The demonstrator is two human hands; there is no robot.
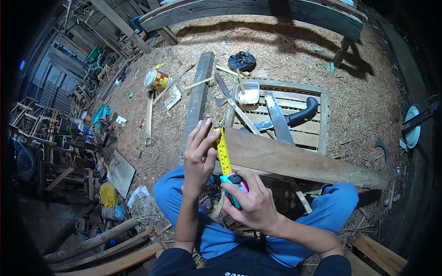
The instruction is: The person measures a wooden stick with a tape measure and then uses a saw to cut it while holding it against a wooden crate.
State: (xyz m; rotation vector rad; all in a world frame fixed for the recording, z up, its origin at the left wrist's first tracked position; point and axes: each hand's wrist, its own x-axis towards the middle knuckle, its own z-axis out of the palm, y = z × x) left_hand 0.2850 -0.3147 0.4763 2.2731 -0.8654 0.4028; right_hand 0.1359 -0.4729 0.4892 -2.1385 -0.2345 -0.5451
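Observation:
My right hand is closed around a teal and pink tape measure. Its yellow blade is drawn out away from me, across the left end of a wide brown wooden plank. My left hand is beside the blade's far end, fingers stretched upward and the index fingertip at the blade's edge. Whether that finger presses on the blade cannot be made out. The plank lies crosswise in front of my knees, over a slatted wooden frame.
On the frame are a black-handled saw and a white tub. Left of it lies a long beam; a paint bucket and black plastic bag sit beyond. A bench spans the back. Wood shavings cover the floor.

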